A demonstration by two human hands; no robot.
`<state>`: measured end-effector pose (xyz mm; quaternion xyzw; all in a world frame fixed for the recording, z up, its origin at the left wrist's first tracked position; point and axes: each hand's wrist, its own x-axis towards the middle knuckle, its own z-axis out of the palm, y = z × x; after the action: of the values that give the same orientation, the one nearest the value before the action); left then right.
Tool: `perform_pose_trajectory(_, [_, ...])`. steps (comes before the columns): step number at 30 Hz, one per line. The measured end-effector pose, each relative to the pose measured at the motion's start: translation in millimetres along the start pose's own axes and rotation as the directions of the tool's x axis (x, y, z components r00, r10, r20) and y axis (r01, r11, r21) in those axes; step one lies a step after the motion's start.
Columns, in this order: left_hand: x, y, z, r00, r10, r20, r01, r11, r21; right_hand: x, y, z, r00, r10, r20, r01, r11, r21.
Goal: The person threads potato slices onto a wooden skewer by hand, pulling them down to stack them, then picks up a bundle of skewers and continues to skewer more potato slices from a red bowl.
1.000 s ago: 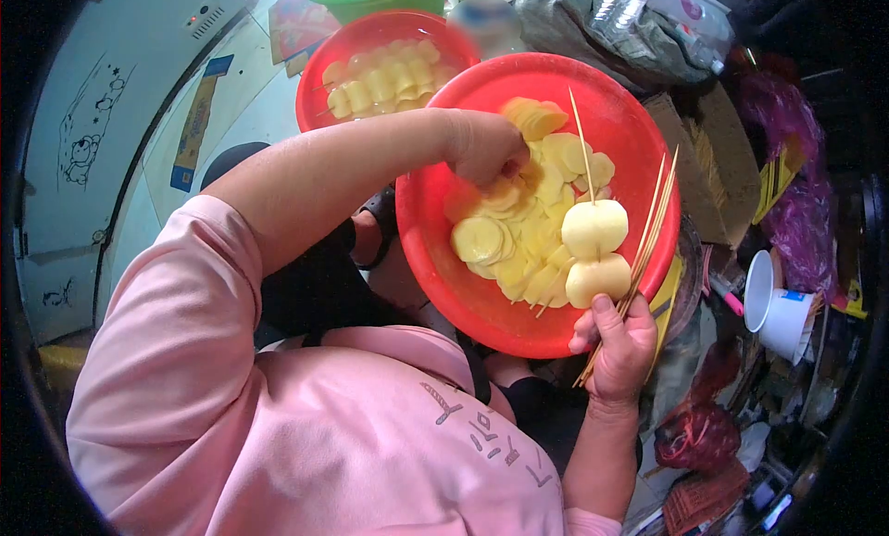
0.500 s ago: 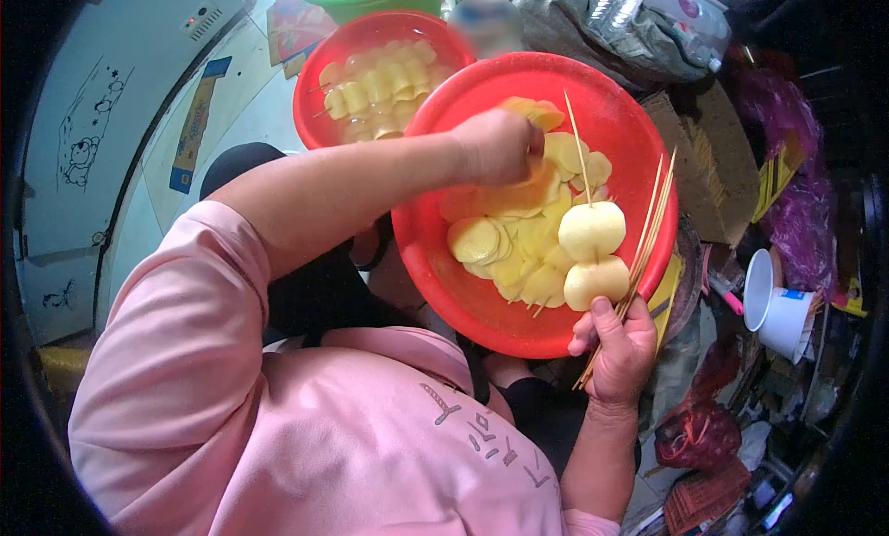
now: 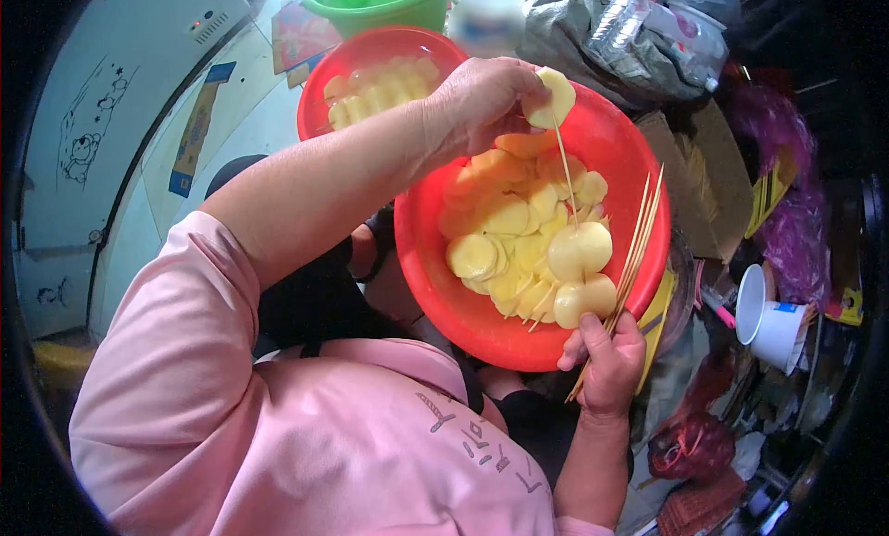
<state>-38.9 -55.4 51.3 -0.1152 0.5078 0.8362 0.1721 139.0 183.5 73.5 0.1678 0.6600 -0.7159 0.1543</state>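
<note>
While your right hand (image 3: 607, 360) keeps gripping the skewer (image 3: 565, 179) and spare sticks (image 3: 637, 244) | left hand (image 3: 482, 96) has risen from the red basin (image 3: 639, 156), pinching a potato slice (image 3: 553, 96) at the skewer tip | threading comes next.

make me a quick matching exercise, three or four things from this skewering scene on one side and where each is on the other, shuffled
1. pale potato slice
2. bundle of spare bamboo skewers
3. green plastic bucket
4. white paper cup

a. on its side, far right
b. top edge, beyond the red bowls
c. in the left hand's grip at the skewer tip
d. held in the right hand

Pairs: 1-c, 2-d, 3-b, 4-a
</note>
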Motion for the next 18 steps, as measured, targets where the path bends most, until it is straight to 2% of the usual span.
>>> perform_pose_trajectory(4, [-2.7, 1.4, 2.6, 0.998, 0.011, -0.057, -0.010, 1.000, 0.016, -0.8, -1.0, 0.9, 1.000, -0.017, 0.007, 0.017, 1.000, 0.013])
perform_pose_trajectory(6, [-5.0, 1.7, 4.5, 0.990, 0.086, -0.112, -0.091, 0.995, -0.039, -1.1, -0.5, 0.3, 1.000, -0.014, 0.001, 0.014, 1.000, 0.002])
perform_pose_trajectory(10, [-4.0, 1.6, 3.9, 0.988, 0.095, -0.125, -0.102, 0.994, -0.048, -1.9, -1.3, 0.6, 1.000, -0.006, -0.016, 0.006, 1.000, -0.012])
perform_pose_trajectory(13, [-7.1, 0.5, 6.2, 0.976, 0.159, -0.149, -0.164, 0.986, -0.018, -1.7, 0.4, -1.5, 1.000, -0.025, -0.008, 0.024, 1.000, -0.016])
perform_pose_trajectory(15, [-6.9, -0.5, 4.3, 0.983, 0.150, -0.106, -0.129, 0.975, 0.182, -2.4, 0.7, -1.1, 1.000, -0.025, -0.018, 0.025, 1.000, -0.017])
perform_pose_trajectory(18, [-16.3, -1.2, 9.8, 0.982, 0.182, -0.054, -0.164, 0.957, 0.238, -2.0, 2.1, -1.6, 0.999, -0.035, -0.031, 0.034, 0.999, -0.022])
